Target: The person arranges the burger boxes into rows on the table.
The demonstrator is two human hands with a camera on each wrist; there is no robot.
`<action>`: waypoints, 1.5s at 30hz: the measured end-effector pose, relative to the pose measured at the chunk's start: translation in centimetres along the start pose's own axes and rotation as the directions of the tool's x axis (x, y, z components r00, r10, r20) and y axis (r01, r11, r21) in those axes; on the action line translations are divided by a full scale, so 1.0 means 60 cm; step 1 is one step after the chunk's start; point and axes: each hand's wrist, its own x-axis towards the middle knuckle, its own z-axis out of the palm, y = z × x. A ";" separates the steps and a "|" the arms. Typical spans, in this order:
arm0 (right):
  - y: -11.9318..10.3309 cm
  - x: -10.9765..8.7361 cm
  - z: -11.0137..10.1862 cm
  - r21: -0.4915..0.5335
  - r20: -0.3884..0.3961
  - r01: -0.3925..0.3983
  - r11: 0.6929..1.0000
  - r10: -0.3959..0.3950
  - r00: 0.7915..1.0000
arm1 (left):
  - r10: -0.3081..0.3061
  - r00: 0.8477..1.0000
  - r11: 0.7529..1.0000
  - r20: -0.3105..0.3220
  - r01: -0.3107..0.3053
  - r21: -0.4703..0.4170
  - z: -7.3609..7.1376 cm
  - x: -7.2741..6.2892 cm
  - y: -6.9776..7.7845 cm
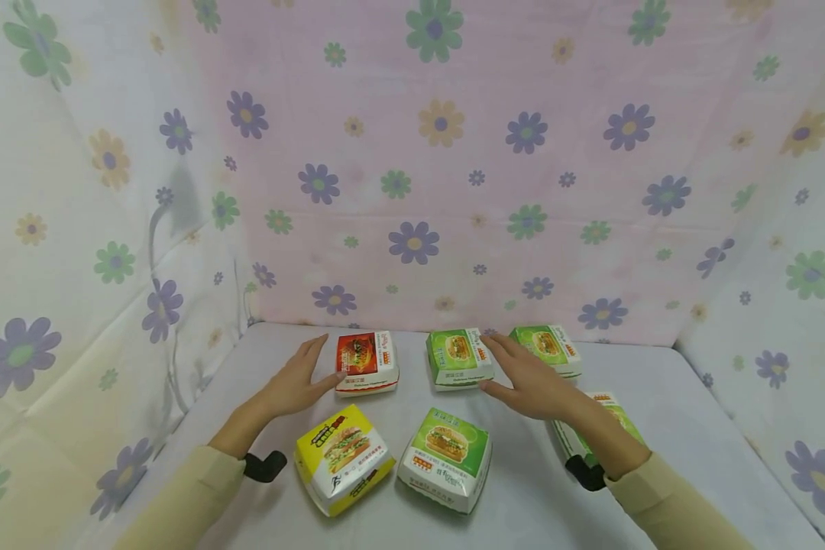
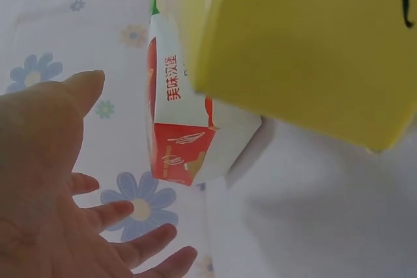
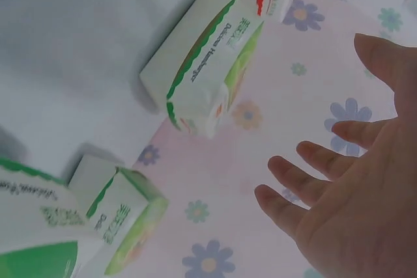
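Observation:
My left hand (image 1: 297, 383), fingers spread, is raised beside a red-and-white burger box (image 1: 367, 363); its thumb overlaps the box's left side in the head view. In the left wrist view that hand is empty, with the red box and a yellow burger box (image 2: 300, 50) to its right. My right hand (image 1: 528, 380) hovers with straight, parted fingers between a green burger box (image 1: 457, 359) at the back middle and another green box (image 1: 548, 347) at the back right. Nothing lies in its palm in the right wrist view.
Nearer to me are a yellow-and-white burger box (image 1: 344, 458) and a green-topped one (image 1: 447, 458). A further green box (image 1: 615, 412) lies partly hidden under my right forearm. The white table (image 1: 516, 496) is enclosed by flower-printed cloth (image 1: 412, 191) at the back and sides.

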 end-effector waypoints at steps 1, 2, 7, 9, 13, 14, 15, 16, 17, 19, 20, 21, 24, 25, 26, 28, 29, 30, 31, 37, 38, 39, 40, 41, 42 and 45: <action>-0.002 0.004 0.001 0.017 0.010 -0.008 1.000 0.008 1.000 | -0.006 1.000 1.000 0.011 0.006 -0.020 0.000 0.002 -0.001; -0.004 0.007 0.002 0.035 0.020 -0.019 0.999 0.019 1.000 | -0.012 1.000 0.999 0.020 0.013 -0.038 0.000 0.003 -0.001; -0.016 0.027 0.004 0.151 0.063 -0.046 0.987 0.036 0.997 | -0.032 0.998 0.993 0.048 0.037 -0.115 -0.001 0.010 -0.003; -0.021 0.038 0.005 0.187 0.075 -0.044 0.981 0.030 0.997 | -0.046 0.997 0.987 0.056 0.054 -0.149 -0.002 0.014 -0.005; -0.030 0.062 0.008 0.226 0.095 -0.043 0.973 0.021 0.995 | -0.100 0.991 0.968 0.093 0.119 -0.220 -0.002 0.021 -0.008; -0.031 0.068 0.009 0.234 0.099 -0.042 0.971 0.020 0.995 | -0.112 0.988 0.963 0.106 0.135 -0.232 -0.002 0.022 -0.009; -0.033 0.073 0.010 0.245 0.104 -0.043 0.969 0.018 0.994 | -0.124 0.985 0.959 0.118 0.150 -0.242 -0.002 0.023 -0.010; -0.034 0.078 0.010 0.258 0.109 -0.044 0.965 0.016 0.994 | -0.136 0.982 0.953 0.130 0.166 -0.254 -0.001 0.024 -0.011; -0.036 0.084 0.011 0.274 0.115 -0.048 0.960 0.016 0.993 | -0.147 0.979 0.947 0.140 0.180 -0.266 -0.001 0.025 -0.011; -0.039 0.093 0.013 0.305 0.125 -0.060 0.951 0.022 0.992 | -0.156 0.975 0.939 0.160 0.197 -0.282 0.000 0.026 -0.013; -0.040 0.098 0.014 0.320 0.130 -0.066 0.945 0.025 0.991 | -0.160 0.972 0.935 0.169 0.205 -0.290 0.000 0.027 -0.013; -0.041 0.103 0.015 0.337 0.137 -0.075 0.939 0.030 0.990 | -0.167 0.970 0.930 0.177 0.215 -0.298 0.000 0.027 -0.014; -0.049 0.120 0.017 0.392 0.165 -0.113 0.913 0.051 0.985 | -0.190 0.961 0.913 0.203 0.249 -0.324 0.002 0.029 -0.017; -0.052 0.126 0.017 0.409 0.179 -0.130 0.903 0.060 0.982 | -0.199 0.957 0.907 0.210 0.261 -0.332 0.003 0.030 -0.017; -0.056 0.131 0.017 0.427 0.194 -0.149 0.892 0.071 0.978 | -0.210 0.954 0.900 0.216 0.275 -0.339 0.003 0.032 -0.018; -0.062 0.144 0.018 0.459 0.220 -0.186 0.869 0.092 0.971 | -0.225 0.947 0.886 0.231 0.298 -0.356 0.005 0.034 -0.017; -0.064 0.150 0.019 0.474 0.231 -0.205 0.856 0.104 0.967 | -0.233 0.943 0.877 0.238 0.309 -0.367 0.005 0.036 -0.017; -0.066 0.157 0.021 0.484 0.240 -0.222 0.847 0.115 0.964 | -0.240 0.939 0.867 0.245 0.321 -0.381 0.006 0.037 -0.017; -0.067 0.163 0.022 0.492 0.246 -0.238 0.837 0.129 0.961 | -0.243 0.936 0.855 0.253 0.330 -0.399 0.006 0.038 -0.016; -0.075 0.199 0.040 0.546 0.287 -0.311 0.778 0.175 0.942 | -0.254 0.919 0.791 0.300 0.376 -0.483 0.008 0.044 -0.018; -0.078 0.205 0.044 0.555 0.298 -0.317 0.769 0.171 0.939 | -0.256 0.917 0.783 0.307 0.383 -0.490 0.009 0.045 -0.020; -0.080 0.212 0.049 0.567 0.311 -0.321 0.759 0.164 0.936 | -0.261 0.913 0.776 0.313 0.391 -0.495 0.010 0.045 -0.021; -0.083 0.218 0.054 0.578 0.323 -0.324 0.749 0.154 0.934 | -0.261 0.911 0.769 0.318 0.396 -0.502 0.011 0.045 -0.022; -0.086 0.224 0.059 0.589 0.334 -0.325 0.740 0.143 0.932 | -0.267 0.908 0.754 0.323 0.406 -0.516 0.012 0.045 -0.023; -0.088 0.231 0.065 0.597 0.344 -0.324 0.734 0.130 0.930 | -0.268 0.906 0.746 0.326 0.410 -0.525 0.012 0.045 -0.024; -0.094 0.246 0.079 0.609 0.364 -0.323 0.725 0.106 0.925 | -0.278 0.901 0.721 0.334 0.425 -0.547 0.015 0.046 -0.025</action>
